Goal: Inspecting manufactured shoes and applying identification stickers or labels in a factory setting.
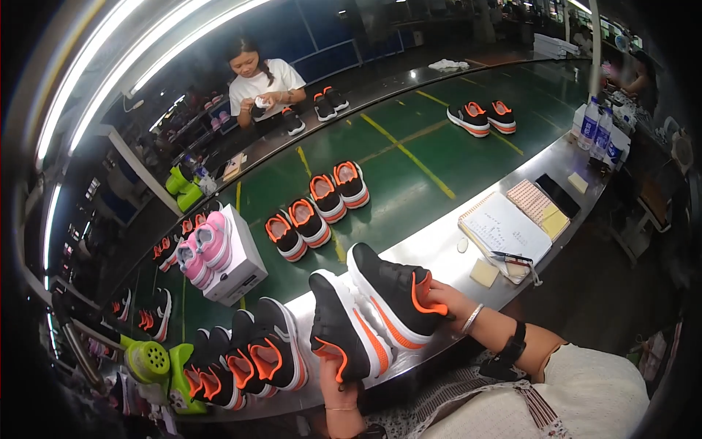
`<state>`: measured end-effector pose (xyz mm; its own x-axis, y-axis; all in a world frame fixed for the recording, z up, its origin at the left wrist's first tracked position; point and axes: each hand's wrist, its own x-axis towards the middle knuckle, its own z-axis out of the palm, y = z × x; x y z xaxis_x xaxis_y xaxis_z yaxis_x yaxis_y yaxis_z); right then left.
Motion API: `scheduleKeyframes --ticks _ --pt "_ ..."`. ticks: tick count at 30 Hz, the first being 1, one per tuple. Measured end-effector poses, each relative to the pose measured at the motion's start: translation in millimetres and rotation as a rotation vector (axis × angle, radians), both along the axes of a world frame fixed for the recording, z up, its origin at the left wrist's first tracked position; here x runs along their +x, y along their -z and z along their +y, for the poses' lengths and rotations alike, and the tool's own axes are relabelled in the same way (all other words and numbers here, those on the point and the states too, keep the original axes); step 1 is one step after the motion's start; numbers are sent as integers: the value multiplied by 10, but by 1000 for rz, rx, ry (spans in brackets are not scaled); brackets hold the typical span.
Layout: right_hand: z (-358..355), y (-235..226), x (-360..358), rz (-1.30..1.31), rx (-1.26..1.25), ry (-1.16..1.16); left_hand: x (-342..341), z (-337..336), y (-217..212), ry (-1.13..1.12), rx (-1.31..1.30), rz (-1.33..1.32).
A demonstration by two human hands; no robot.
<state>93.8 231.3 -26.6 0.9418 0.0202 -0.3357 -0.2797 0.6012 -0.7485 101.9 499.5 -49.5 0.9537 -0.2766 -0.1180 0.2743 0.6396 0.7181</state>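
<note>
My left hand [337, 384] grips a black sneaker [338, 311] at its heel, fingers partly hidden in the orange-lined opening. A matching sneaker [391, 289] is held at the heel by my right hand [447, 301], which reaches into its collar. Both shoes tilt with toes pointing away from me, and their white and orange soles face each other closely. Just left of them, several black and orange sneakers [274, 350] stand in a row along the metal ledge [431, 252].
Two pairs of sneakers [322, 201] sit on the green conveyor belt [409, 175], another pair [482, 117] farther right. Pink shoes [208, 249] top a white box [245, 267]. A notebook [504, 230] and bottles [596, 128] lie right; a green fan [150, 362] left. A co-worker [263, 91] handles a shoe opposite.
</note>
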Motion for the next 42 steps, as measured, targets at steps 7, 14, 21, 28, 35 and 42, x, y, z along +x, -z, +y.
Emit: scheduleKeyframes --ticks 7,14,21,28,35,42 --pt "88 4 -110 -117 426 -167 -137 -86 97 -7 -305 276" --pt "214 43 -103 -54 511 -179 -177 -136 23 29 -351 229" --pt "274 88 -155 -36 672 -203 -204 -120 72 50 -388 207" --pt "293 191 -146 -54 615 -175 -218 -40 82 53 -434 279" --pt "320 232 -141 -42 567 -136 -214 111 210 53 -438 229" --pt "339 225 -138 35 440 -101 -210 204 194 10 -399 264"
